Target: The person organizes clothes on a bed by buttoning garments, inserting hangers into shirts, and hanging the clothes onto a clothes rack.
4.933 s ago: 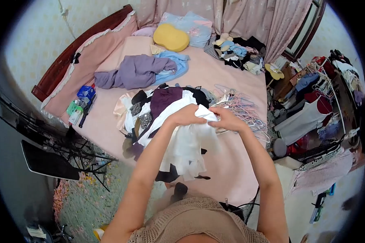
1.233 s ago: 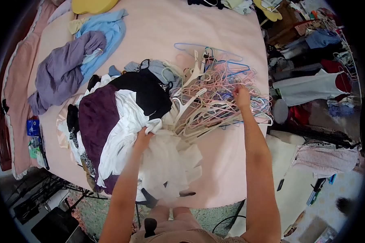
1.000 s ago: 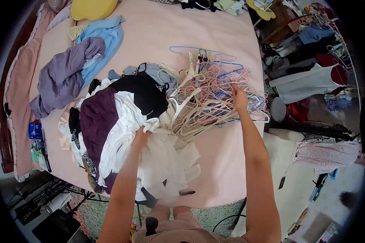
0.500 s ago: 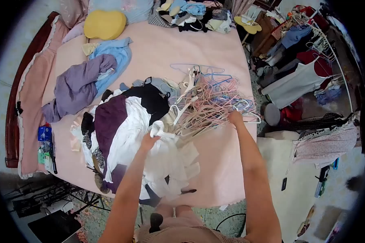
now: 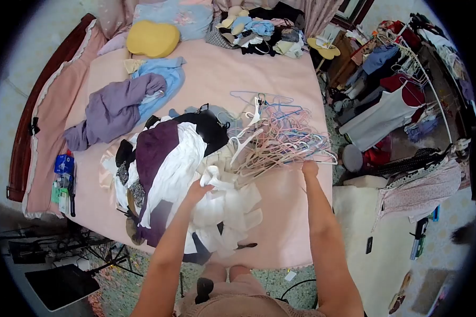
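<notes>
My left hand [image 5: 199, 191] is closed on the bunched top of a sheer white garment [image 5: 225, 208], whose pale layers spread over the bed toward me. At the front edge of a tangled heap of pink, blue and white clothes hangers [image 5: 283, 137] is my right hand [image 5: 310, 168]. Its fingers look curled around a hanger, though they are partly hidden. Left of the hangers lies a clothes pile: a white cloth [image 5: 177, 166], a dark purple garment [image 5: 154, 150] and a black top [image 5: 209, 131]. One white hanger [image 5: 243, 147] rests against the pile's right side.
The pink-covered bed [image 5: 217, 74] holds purple clothing [image 5: 113, 103], a yellow cushion [image 5: 152, 39] and more clothes [image 5: 264, 29] at the far end. A loaded clothes rack [image 5: 433, 79] stands at right. A black panel on a stand [image 5: 62, 285] is at lower left.
The whole view has shifted slightly. My right hand has drawn a little toward me along the hanger heap's edge. My left hand keeps hold of the white garment.
</notes>
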The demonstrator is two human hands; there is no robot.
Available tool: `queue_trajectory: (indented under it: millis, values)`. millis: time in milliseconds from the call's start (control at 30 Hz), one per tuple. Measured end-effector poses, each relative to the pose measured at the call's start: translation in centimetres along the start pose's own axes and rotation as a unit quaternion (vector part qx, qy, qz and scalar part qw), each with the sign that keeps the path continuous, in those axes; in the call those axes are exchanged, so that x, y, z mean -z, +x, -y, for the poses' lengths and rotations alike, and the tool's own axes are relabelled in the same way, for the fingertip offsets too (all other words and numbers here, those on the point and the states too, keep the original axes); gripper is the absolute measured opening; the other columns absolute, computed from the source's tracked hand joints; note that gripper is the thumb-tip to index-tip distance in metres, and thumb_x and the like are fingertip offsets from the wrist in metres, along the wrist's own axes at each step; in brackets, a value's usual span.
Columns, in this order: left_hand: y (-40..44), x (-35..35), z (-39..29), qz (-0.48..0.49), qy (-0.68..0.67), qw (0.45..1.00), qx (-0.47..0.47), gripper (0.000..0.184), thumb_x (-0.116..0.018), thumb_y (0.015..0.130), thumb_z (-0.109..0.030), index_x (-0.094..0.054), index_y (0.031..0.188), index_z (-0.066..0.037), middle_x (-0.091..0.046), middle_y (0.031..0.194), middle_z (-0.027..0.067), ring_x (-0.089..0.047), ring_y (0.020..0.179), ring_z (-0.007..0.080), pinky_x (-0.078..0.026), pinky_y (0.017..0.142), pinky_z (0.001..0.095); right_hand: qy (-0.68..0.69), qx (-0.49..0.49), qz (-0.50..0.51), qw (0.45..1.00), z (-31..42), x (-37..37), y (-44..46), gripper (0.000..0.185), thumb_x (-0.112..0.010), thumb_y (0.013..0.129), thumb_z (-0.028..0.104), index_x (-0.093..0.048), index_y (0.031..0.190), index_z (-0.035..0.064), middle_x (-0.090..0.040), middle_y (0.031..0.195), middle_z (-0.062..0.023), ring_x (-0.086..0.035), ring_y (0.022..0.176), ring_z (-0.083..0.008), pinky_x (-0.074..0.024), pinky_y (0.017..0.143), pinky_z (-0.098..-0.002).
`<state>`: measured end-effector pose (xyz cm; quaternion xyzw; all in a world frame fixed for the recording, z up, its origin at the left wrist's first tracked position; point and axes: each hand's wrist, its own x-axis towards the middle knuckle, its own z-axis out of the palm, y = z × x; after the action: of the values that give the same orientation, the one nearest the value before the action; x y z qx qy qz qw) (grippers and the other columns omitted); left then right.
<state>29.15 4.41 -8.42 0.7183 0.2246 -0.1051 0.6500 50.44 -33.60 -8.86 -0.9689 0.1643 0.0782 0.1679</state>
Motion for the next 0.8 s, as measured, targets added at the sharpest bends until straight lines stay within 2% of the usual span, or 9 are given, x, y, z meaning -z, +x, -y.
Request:
queue_trajectory:
  millis: [133, 233, 300, 400, 467, 533, 633, 700, 800]
  values:
    - [-1.5, 0.1, -0.8, -0.002, 0.013, 1.000, 0.010, 0.038, -0.065, 0.076, -0.020, -0.058, 0.108, -0.001, -0.061, 0.094, 0.0070, -0.057, 0.084, 0.0159, -0.044, 0.075, 0.0296, 0.164, -0.010, 0.076, 0.983, -3.0, -3.7, 2.1, 0.031, -0.058, 0.077, 0.035, -0.067, 0.090, 0.0083, -0.064, 0.087, -0.0175, -0.061, 0.082, -0.0343, -0.0478, 0.073, -0.0424]
    - [-1.3, 0.3, -1.6, 0.012, 0.025, 1.000, -0.011, 0.041, -0.066, 0.076, -0.022, -0.057, 0.109, -0.001, -0.060, 0.098, 0.0071, -0.056, 0.087, 0.0162, -0.044, 0.077, 0.0302, 0.176, 0.086, 0.103, 0.975, -1.6, -1.4, -0.3, 0.029, -0.059, 0.080, 0.034, -0.067, 0.092, 0.0080, -0.064, 0.071, -0.0105, -0.061, 0.065, -0.0248, -0.0468, 0.059, -0.0354]
    - [-0.9, 1.2, -1.2, 0.014, 0.063, 0.998, 0.003, 0.041, -0.064, 0.078, -0.028, -0.058, 0.107, 0.001, -0.062, 0.095, 0.0081, -0.058, 0.083, 0.0165, -0.045, 0.075, 0.0307, 0.328, 0.189, 0.233, 0.896, 0.5, 2.9, -4.0, 0.024, -0.054, 0.087, 0.027, -0.066, 0.095, 0.0074, -0.053, 0.059, 0.0020, -0.048, 0.052, -0.0100, -0.0381, 0.048, -0.0247]
    - [-2.5, 1.8, -6.3, -0.048, 0.073, 0.996, 0.023, 0.044, -0.057, 0.082, -0.036, -0.060, 0.100, 0.004, -0.063, 0.092, 0.0154, -0.059, 0.084, 0.0216, -0.045, 0.074, 0.0337, 0.348, 0.225, 0.281, 0.866, 3.7, 9.6, -8.7, 0.021, -0.049, 0.090, 0.019, -0.066, 0.098, 0.0085, -0.041, 0.056, 0.0092, -0.035, 0.051, -0.0020, -0.0288, 0.045, -0.0190]
    - [-2.4, 2.9, -7.2, -0.019, 0.068, 0.997, 0.009, 0.043, -0.055, 0.084, -0.035, -0.060, 0.102, 0.003, -0.063, 0.093, 0.0149, -0.058, 0.083, 0.0212, -0.044, 0.075, 0.0335, 0.326, 0.249, 0.312, 0.857, 5.1, 13.2, -11.0, 0.022, -0.050, 0.090, 0.020, -0.065, 0.099, 0.0076, -0.044, 0.058, 0.0087, -0.038, 0.052, -0.0032, -0.0314, 0.047, -0.0200]
    - [-2.8, 3.3, -8.4, -0.029, 0.068, 0.994, -0.085, 0.041, -0.052, 0.086, -0.034, -0.059, 0.104, 0.002, -0.062, 0.094, 0.0127, -0.057, 0.084, 0.0203, -0.043, 0.077, 0.0333, 0.304, 0.271, 0.332, 0.851, 5.7, 15.9, -13.0, 0.023, -0.050, 0.090, 0.021, -0.065, 0.100, 0.0067, -0.048, 0.060, 0.0083, -0.040, 0.054, -0.0043, -0.0340, 0.049, -0.0209]
    - [-4.4, 4.3, -10.9, -0.005, 0.092, 0.994, -0.057, 0.041, -0.050, 0.087, -0.035, -0.058, 0.104, 0.002, -0.062, 0.095, 0.0136, -0.056, 0.087, 0.0216, -0.042, 0.079, 0.0340, 0.283, 0.378, 0.311, 0.825, 6.8, 18.2, -15.9, 0.024, -0.050, 0.090, 0.022, -0.063, 0.102, 0.0061, -0.054, 0.065, 0.0065, -0.044, 0.058, -0.0066, -0.0384, 0.055, -0.0235]
    - [-5.2, 4.4, -12.1, 0.010, 0.110, 0.992, -0.057, 0.042, -0.050, 0.087, -0.035, -0.058, 0.103, 0.002, -0.062, 0.095, 0.0141, -0.056, 0.087, 0.0221, -0.042, 0.078, 0.0346, 0.195, 0.455, 0.265, 0.827, 7.3, 18.7, -17.3, 0.023, -0.051, 0.089, 0.022, -0.063, 0.104, 0.0088, -0.060, 0.068, -0.0003, -0.049, 0.060, -0.0113, -0.0411, 0.060, -0.0259]
    - [-6.0, 4.2, -13.3, 0.028, 0.143, 0.977, -0.157, 0.044, -0.051, 0.087, -0.037, -0.058, 0.097, 0.005, -0.061, 0.089, 0.0188, -0.056, 0.081, 0.0250, -0.043, 0.073, 0.0369, 0.184, 0.498, 0.196, 0.824, 8.2, 19.0, -19.3, 0.022, -0.052, 0.087, 0.023, -0.063, 0.103, 0.0131, -0.058, 0.066, -0.0072, -0.048, 0.057, -0.0150, -0.0410, 0.058, -0.0264]
